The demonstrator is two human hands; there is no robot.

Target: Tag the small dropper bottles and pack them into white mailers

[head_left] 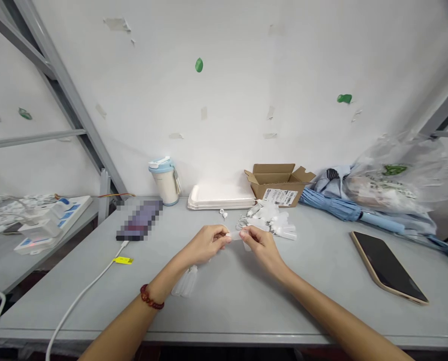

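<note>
1 small translucent plastic piece [236, 235], pinched at opposite ends by left hand [207, 243] and right hand [261, 245], likely for steadiness, near 1 open cardboard box [262, 191].

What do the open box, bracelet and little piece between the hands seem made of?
Open box: matte brown cardboard, judging by its creased flaps. Bracelet: reddish-brown, beaded, with a slight sheen; perhaps wood. Little piece between left hand and right hand: probably smooth plastic, as it looks milky and translucent.

No readable text, even on box label [280, 197]
</note>
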